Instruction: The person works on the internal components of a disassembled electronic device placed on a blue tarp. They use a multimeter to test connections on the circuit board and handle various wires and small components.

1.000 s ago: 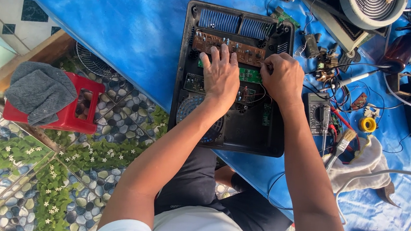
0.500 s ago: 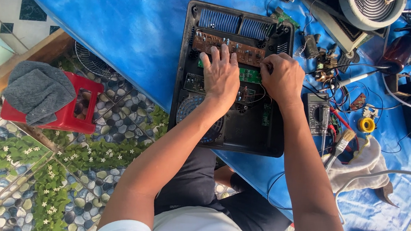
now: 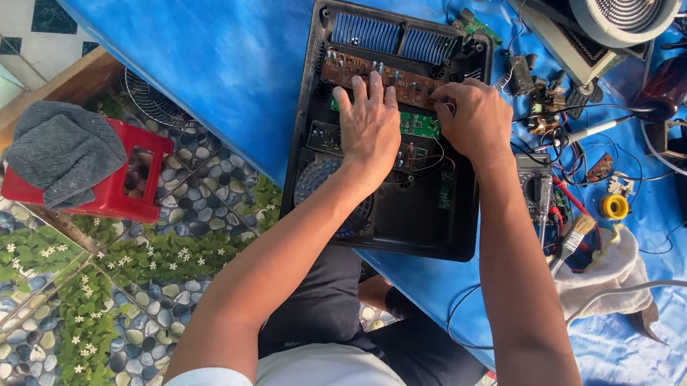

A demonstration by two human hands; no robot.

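- Black open appliance case (image 3: pixel 431 234) lies on blue tarp (image 3: pixel 223 50), just beyond the seated person's knees.
- Left hand (image 3: pixel 372 129) flat, fingers spread, pressing on the brown circuit board (image 3: pixel 354 70) inside the case.
- Right hand (image 3: pixel 476 118) curled, fingertips at the board's right end; what it pinches, cannot tell.
- Farther right: paintbrush (image 3: pixel 571 238), yellow tape roll (image 3: pixel 614 207).

Counts on the blue sheet
One open black appliance casing (image 3: pixel 456 228), one brown circuit board (image 3: pixel 346 69), one green circuit board (image 3: pixel 420 125), one paintbrush (image 3: pixel 571 238), one red stool (image 3: pixel 123 199).
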